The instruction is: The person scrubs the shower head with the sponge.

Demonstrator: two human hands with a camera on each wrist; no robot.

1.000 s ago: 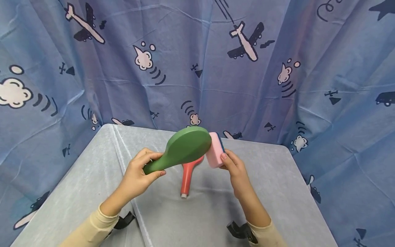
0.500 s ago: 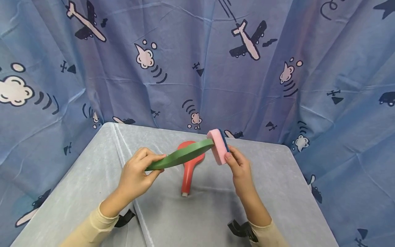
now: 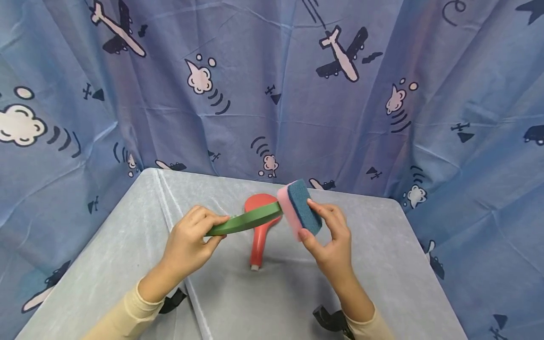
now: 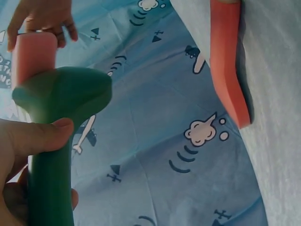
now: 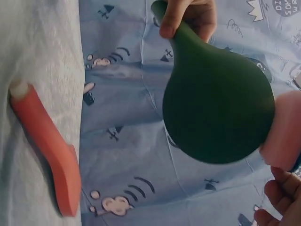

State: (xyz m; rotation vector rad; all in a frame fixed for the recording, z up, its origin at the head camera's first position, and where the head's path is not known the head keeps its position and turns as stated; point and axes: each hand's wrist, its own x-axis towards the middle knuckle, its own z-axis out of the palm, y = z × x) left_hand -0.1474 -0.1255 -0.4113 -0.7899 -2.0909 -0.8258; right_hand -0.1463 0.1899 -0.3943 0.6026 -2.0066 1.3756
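Observation:
My left hand (image 3: 191,241) grips the handle of a green paddle-shaped board (image 3: 248,220), held above the table and seen almost edge-on. My right hand (image 3: 329,238) holds a pink sponge with a blue scouring face (image 3: 299,210), its pink side pressed against the green board's far rim. In the left wrist view the green board (image 4: 59,122) rises from my thumb to the pink sponge (image 4: 33,54). The right wrist view shows the green board's (image 5: 218,103) broad underside touching the pink sponge (image 5: 284,132). A red paddle-shaped board (image 3: 259,231) lies flat on the table beneath.
The table (image 3: 127,245) is draped in a grey cloth. A blue curtain with plane and cloud prints (image 3: 272,85) hangs close behind and on both sides. Dark wrist straps (image 3: 331,318) show near the front edge.
The green board has tipped from showing its broad face to nearly edge-on. My right hand has turned the sponge so that its blue face points toward me, and moved it slightly lower.

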